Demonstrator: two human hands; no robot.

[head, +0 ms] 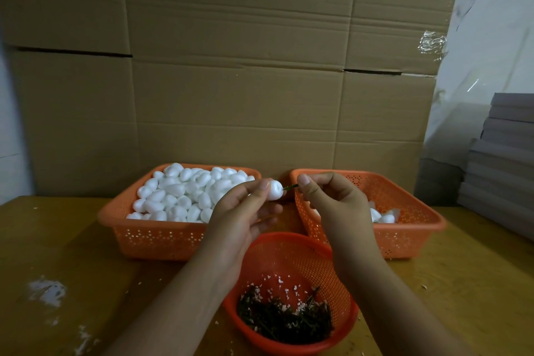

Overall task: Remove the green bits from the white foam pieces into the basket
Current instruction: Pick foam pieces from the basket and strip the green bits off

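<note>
My left hand [245, 211] pinches a white foam piece [275, 190] between thumb and fingers, held up above the table. A thin green bit [290, 187] sticks out of its right side, and my right hand [332, 196] pinches the far end of that bit. Below my hands sits a round orange basket [335, 263] holding a pile of dark green bits [284, 319] mixed with white crumbs. To the left, a rectangular orange basket [150, 237] is heaped with white foam pieces [179, 196]. The rectangular orange basket [410, 235] on the right holds a few foam pieces [381, 216].
A wall of flattened cardboard [231, 66] stands right behind the baskets. Grey stacked boards [502, 165] rise at the right edge. White foam crumbs [47, 290] are scattered on the wooden table [72, 254].
</note>
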